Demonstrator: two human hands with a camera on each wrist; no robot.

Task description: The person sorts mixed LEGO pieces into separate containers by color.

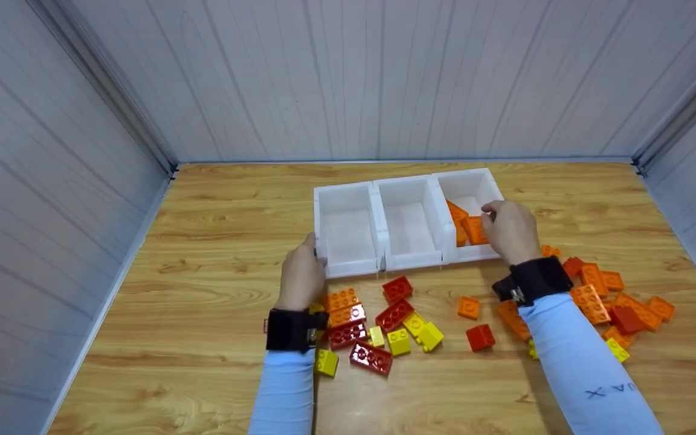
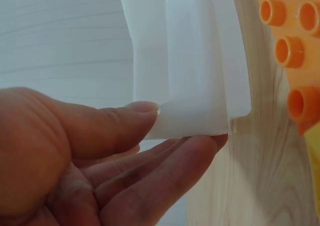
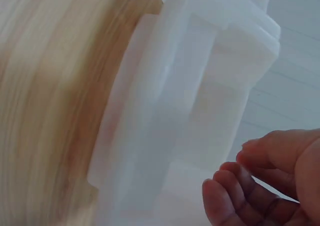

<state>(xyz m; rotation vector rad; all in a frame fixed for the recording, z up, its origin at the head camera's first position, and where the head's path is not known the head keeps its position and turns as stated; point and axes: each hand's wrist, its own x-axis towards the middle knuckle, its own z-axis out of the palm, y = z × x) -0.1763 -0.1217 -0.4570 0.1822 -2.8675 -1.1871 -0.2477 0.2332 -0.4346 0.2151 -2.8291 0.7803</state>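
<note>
Three white storage bins (image 1: 411,220) stand side by side. My left hand (image 1: 302,272) holds the front left corner of the leftmost bin (image 2: 195,81), with the thumb (image 2: 125,118) against its wall and the fingers at its edge. Over the right side of the rightmost bin is my right hand (image 1: 511,229), its fingers loosely bent. Nothing shows between its thumb and fingertips (image 3: 215,198) in the right wrist view. Several orange toy building bricks (image 1: 475,229) lie in that bin, just left of the right hand. The other two bins hold no bricks.
In front of the bins lie red bricks (image 1: 371,357), yellow bricks (image 1: 399,342) and orange bricks (image 1: 342,298). A larger, mostly orange pile (image 1: 591,303) sits by the right forearm, partly hidden by it. Pale panel walls (image 1: 378,78) enclose the wooden table (image 1: 203,302).
</note>
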